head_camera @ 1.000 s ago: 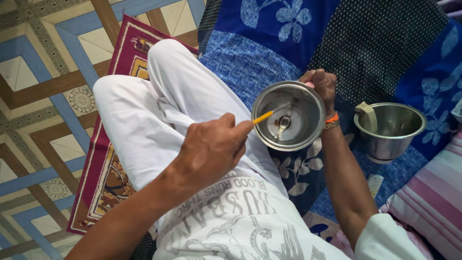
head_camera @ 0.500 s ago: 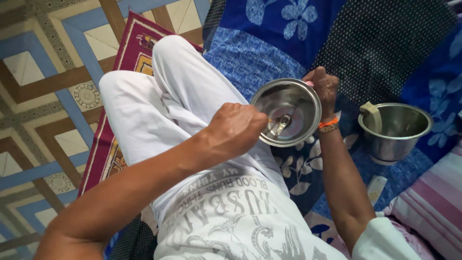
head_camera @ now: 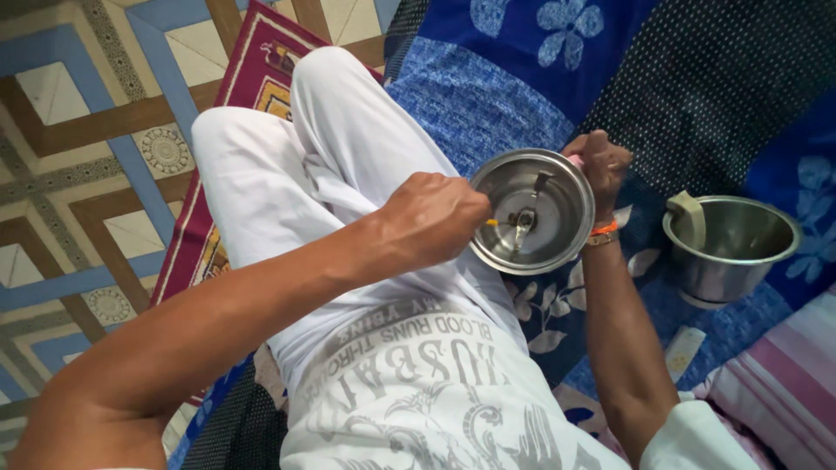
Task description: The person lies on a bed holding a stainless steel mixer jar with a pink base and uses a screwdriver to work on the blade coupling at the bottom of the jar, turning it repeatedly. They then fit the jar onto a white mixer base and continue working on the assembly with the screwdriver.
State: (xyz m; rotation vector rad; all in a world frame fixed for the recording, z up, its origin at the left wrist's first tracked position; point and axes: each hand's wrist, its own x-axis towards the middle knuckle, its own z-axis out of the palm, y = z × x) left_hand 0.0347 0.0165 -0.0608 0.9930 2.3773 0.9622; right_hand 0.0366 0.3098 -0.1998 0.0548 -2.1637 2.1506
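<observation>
Steel mixer jar held tilted over lap, blade at bottom visible.
Right hand clasped around jar's far rim; left hand closed on yellow-tipped tool poked inside. Steel bowl nearby on blue quilt.

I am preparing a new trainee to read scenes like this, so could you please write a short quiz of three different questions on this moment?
1. True or false: the steel bowl rests flat on the blue quilt.
2. Which hand steadies the bowl at its far rim? A) left hand B) right hand C) neither
3. Fill in: the left hand's grip holds a thin tool with a ____ handle, its tip at the fitting in the bowl's middle.

Key
1. False: it is held tilted above the lap, its inside facing the camera.
2. B. A second steel pot stands untouched on the quilt to the right.
3. Yellow.
</observation>
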